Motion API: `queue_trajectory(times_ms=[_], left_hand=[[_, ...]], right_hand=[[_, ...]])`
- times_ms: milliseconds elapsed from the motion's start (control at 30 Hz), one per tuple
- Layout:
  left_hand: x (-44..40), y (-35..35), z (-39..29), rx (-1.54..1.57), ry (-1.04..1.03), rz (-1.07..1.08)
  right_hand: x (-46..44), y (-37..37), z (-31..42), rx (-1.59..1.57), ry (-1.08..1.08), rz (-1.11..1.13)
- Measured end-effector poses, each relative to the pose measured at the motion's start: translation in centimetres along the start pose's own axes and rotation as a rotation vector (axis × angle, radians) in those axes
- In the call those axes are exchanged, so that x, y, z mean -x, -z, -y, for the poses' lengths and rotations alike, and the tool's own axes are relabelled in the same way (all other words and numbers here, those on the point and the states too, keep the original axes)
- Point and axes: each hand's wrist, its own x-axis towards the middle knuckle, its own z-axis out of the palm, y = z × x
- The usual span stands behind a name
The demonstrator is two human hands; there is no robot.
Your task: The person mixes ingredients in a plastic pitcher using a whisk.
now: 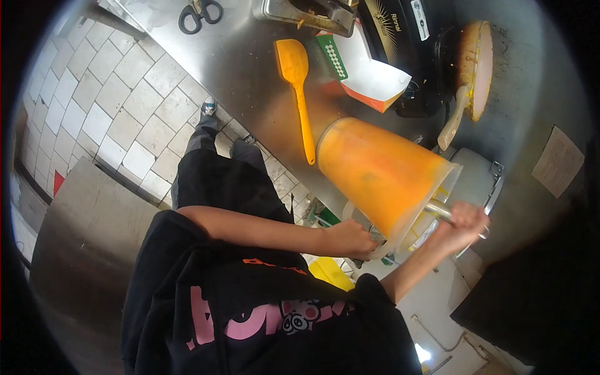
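A grey stainless-steel tabletop [247, 72] runs diagonally across the upper view, above a floor of off-white tiles [131, 115]. Toward its far side sits a black stove [403, 47] marked "Rinnai". In front of the person is a tall, orange, tapered plastic container [375, 169], its narrower end on the tabletop and its wide, translucent rim toward the person; yellow smears show inside the mouth.

To the stove's right is a round frying pan [482, 69] with a browned outside and a wooden handle; what supports it is hard to tell. A scorched metal tray [309, 25] is cut off by the upper edge of the view. Just beside it lies an open white paper box [374, 74] with red and green outer sides. An orange spatula [297, 81] lies on the tabletop, its handle end near the container's base.

The left hand [353, 239] is at the container's rim, its fingers curled in against the edge. The right hand [469, 224] is slightly blurred, its fingers closed around a silvery metal handle [440, 210] that reaches into the container's mouth. Black-handled scissors [200, 10] lie at the tabletop's upper left, partly out of view.
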Motion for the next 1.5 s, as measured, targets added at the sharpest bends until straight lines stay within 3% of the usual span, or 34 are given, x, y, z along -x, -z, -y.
queue_trajectory(times_ms=[100,167,200,233,300,333,433,567,700,833,867,967,1000,1100,1500], left_hand=[[-0.2,0.7,0.0,-0.013,-0.005,0.009],[-0.1,0.7,-0.3,0.006,0.018,0.023],[-0.1,0.6,-0.1,0.002,0.008,0.006],[-0.2,0.6,-0.1,-0.002,-0.009,-0.008],[-0.2,0.6,-0.3,-0.009,-0.002,0.02],[-0.2,0.7,-0.2,-0.017,0.02,0.039],[-0.1,0.6,0.0,-0.007,-0.006,-0.001],[-0.3,1.1,-0.1,-0.044,-0.01,-0.003],[0.0,1.1,-0.5,-0.008,-0.005,0.008],[-0.2,0.8,-0.1,-0.007,-0.014,0.012],[-0.1,0.8,-0.2,-0.002,-0.015,0.014],[-0.2,0.7,-0.2,-0.024,-0.016,-0.003],[-0.2,0.6,-0.2,-0.016,-0.002,0.01],[0.0,0.2,0.2,0.011,-0.005,-0.02],[-0.1,0.8,-0.3,-0.015,-0.004,0.029]], right_hand=[[0.1,-0.3,0.2,0.139,-0.015,-0.027],[-1.2,1.2,2.2,-0.031,0.003,0.018],[-0.5,-0.7,1.0,0.131,0.12,-0.21],[0.3,-1.1,0.1,0.133,0.123,-0.22],[1.0,-1.5,-1.2,0.191,-0.003,-0.076],[0.7,-2.1,0.0,0.216,0.063,-0.188],[-0.7,-0.2,0.7,0.081,0.125,-0.167],[-0.1,-0.1,-0.2,0.215,0.036,-0.112],[1.0,-1.8,-1.6,0.146,0.03,-0.158],[-1.3,0.9,1.9,-0.022,-0.015,0.003],[-0.9,-0.5,1.2,0.063,0.102,-0.144],[1.3,-1.8,-1.4,0.141,-0.028,-0.023],[0.3,-1.0,-0.7,0.215,0.033,-0.17],[-0.5,-0.9,1.4,0.075,0.109,-0.211],[0.8,-1.5,1.1,0.061,0.046,-0.063]])
